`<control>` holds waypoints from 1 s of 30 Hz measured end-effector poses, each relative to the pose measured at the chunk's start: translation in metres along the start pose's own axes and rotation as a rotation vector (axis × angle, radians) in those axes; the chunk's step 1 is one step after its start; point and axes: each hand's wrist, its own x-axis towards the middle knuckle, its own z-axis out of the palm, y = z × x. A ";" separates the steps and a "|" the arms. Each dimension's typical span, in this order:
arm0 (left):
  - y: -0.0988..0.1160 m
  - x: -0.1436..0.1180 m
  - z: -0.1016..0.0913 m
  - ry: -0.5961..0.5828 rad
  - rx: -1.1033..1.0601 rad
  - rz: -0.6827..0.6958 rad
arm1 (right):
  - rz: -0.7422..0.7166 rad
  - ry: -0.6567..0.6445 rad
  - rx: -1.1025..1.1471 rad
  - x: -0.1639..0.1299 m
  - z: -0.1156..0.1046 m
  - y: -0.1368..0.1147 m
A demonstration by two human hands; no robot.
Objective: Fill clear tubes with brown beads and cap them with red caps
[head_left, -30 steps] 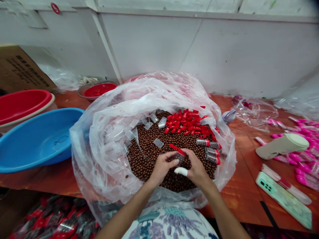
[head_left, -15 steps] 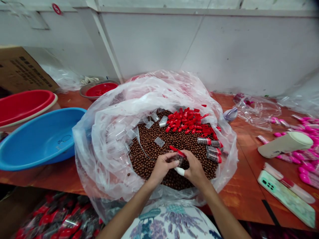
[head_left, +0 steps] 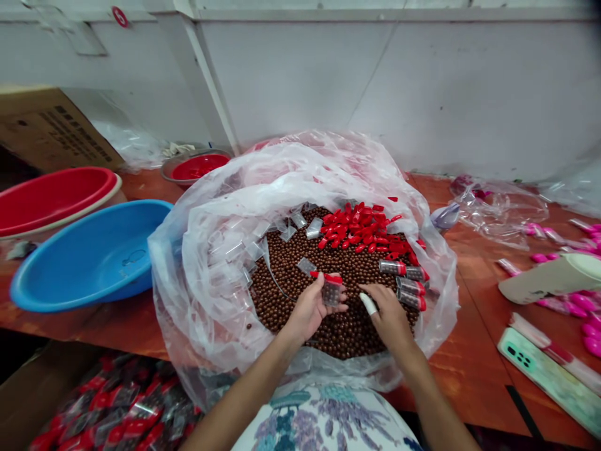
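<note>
Fingers of left hand (head_left: pixel 310 311) grasp clear tube (head_left: pixel 332 293), red cap (head_left: pixel 333 279) uppermost, above the middle of the brown balls (head_left: pixel 350 339). Right hand (head_left: pixel 390 317) at tube's 4 o'clock, fingers parted, nothing seen gripped. Loose red caps (head_left: pixel 357 227) at tube's 1 o'clock. Step, judged: filling; cap closed or not, cannot tell. Next move likely calls for steady left, light right fingertips.

The tbl (head_left: pixel 469 369) is orangey red. A big see-thru bag (head_left: pixel 209 300) sits in the mid. On the left: a blue tub (head_left: pixel 84 266) & a cream tub (head_left: pixel 113 200). Far left: a metal bowl (head_left: pixel 168 174) & a cardboard box (head_left: pixel 70 134). Right: lots of pink tubes (head_left: pixel 594 344), a whitish tube (head_left: pixel 547 283), a phone (head_left: pixel 547 379) & a blk strip (head_left: pixel 523 407) near the edge. Far right: a thin plastic bag (head_left: pixel 500 219), all crumpled
</note>
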 end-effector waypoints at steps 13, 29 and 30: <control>0.006 -0.012 0.007 -0.084 -0.013 -0.014 | 0.085 0.078 0.053 0.005 0.001 -0.004; 0.002 -0.012 0.015 -0.045 0.077 0.043 | -0.103 0.005 0.252 0.017 -0.002 -0.036; 0.003 -0.012 0.016 -0.063 0.046 0.021 | -0.120 0.001 0.221 0.016 0.000 -0.037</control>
